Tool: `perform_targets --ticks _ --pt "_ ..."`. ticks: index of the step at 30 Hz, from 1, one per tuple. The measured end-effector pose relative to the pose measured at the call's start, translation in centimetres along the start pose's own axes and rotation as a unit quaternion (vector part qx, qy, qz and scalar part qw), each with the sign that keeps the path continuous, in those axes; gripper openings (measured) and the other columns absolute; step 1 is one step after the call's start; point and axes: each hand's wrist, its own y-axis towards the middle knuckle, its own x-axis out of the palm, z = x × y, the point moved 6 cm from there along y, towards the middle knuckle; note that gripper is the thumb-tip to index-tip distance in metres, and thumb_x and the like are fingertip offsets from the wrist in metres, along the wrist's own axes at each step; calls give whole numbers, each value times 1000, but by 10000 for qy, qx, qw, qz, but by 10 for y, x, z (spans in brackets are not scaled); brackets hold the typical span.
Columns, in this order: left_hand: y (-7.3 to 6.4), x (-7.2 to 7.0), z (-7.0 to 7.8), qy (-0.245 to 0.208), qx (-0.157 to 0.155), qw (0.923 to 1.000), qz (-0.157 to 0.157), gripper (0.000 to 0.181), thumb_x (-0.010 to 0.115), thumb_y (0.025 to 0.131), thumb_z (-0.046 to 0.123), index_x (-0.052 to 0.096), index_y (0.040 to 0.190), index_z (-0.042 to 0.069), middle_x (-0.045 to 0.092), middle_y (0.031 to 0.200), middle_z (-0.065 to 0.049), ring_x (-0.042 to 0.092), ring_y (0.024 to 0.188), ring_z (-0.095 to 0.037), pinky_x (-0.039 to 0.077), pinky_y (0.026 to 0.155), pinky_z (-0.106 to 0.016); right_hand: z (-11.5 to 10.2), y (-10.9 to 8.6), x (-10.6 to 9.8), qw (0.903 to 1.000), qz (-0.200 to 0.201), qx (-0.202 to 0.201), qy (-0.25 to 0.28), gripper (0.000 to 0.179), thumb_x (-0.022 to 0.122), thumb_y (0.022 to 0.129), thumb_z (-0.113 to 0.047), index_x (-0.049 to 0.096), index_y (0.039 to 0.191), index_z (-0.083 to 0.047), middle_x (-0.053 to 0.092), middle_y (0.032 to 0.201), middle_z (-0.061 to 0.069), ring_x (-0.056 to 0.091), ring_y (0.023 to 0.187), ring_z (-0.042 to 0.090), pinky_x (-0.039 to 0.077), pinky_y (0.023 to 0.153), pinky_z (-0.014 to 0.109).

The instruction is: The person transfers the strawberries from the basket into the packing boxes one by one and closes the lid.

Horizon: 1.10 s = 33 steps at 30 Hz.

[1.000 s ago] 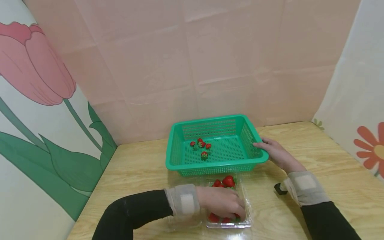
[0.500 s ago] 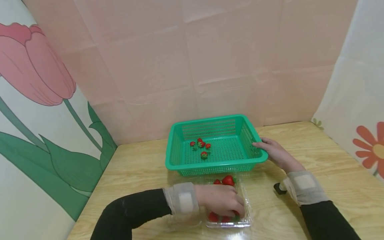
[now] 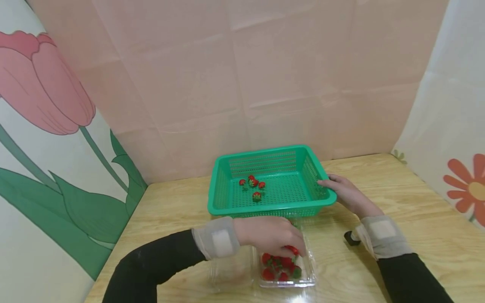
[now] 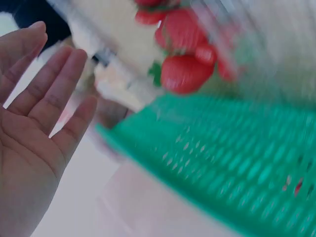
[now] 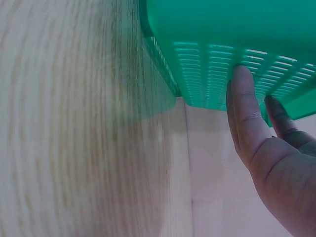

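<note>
A strawberry [image 3: 292, 250] shows at the fingertips of my left hand [image 3: 270, 235], which pinches it over a clear plastic box [image 3: 288, 284]. More strawberries [image 3: 282, 265] lie in that box. In the left wrist view the strawberries [image 4: 185, 74] are blurred, and the pinched one is hidden there. My right hand [image 3: 346, 193] grips the near right side of a green plastic basket [image 3: 273, 208], thumb over the rim. In the right wrist view its fingers [image 5: 247, 106] lie against the slotted outer wall. Several small strawberries [image 3: 253, 182] sit in the basket's left half.
The box's clear lid [image 3: 232, 273] lies folded out to the left. Wood-grain table [image 3: 174, 210] surrounds the basket and box. Behind it hangs a pink sheet [image 3: 189, 84], with flower-printed panels [image 3: 45, 84] at the sides. A small black device [image 3: 351, 238] juts from my right wrist.
My left hand has risen out of the box and moved slightly away from me and left, carrying a strawberry and uncovering others below. My right hand stays on the basket.
</note>
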Motion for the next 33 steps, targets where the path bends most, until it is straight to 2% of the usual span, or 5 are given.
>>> perform_targets --ticks 8,11,16,24,33 --pt "-26 -50 -26 -296 -524 9955 739 20 66 94 19 71 113 13 67 112 5 59 102 -2 40 86 -10 2 0 0 10000 -61 -57 24 84 51 100 -44 10 151 8 35 145 30 55 114 15 47 90 27" --pt "-39 -71 -47 -250 -759 9900 1158 20 68 93 18 70 112 12 67 111 5 59 103 -4 41 88 -13 2 -1 -1 10000 -11 -53 27 85 52 100 -44 9 152 8 36 144 30 56 113 15 48 89 28" --pt "-62 -95 -95 -598 -1723 9711 1536 22 68 93 19 69 114 12 66 112 4 59 102 -9 43 88 -18 1 -1 -1 10000 -9 -7 27 85 51 100 -44 8 152 7 33 146 30 53 118 20 47 91 28" --pt "-87 -79 -175 -1931 -2947 9216 1626 26 67 94 18 67 118 7 66 115 -3 60 109 -18 46 91 -26 -1 -3 6 9998 -43 -76 186 81 53 100 -42 14 151 8 36 144 31 52 119 26 48 89 28" --pt "-92 -46 -230 -1742 -3813 8964 1438 26 69 92 22 70 115 9 67 116 -5 61 108 -19 48 90 -30 -2 -5 10 9995 -27 -143 277 76 53 101 -38 19 150 8 41 140 31 55 116 25 49 88 29"
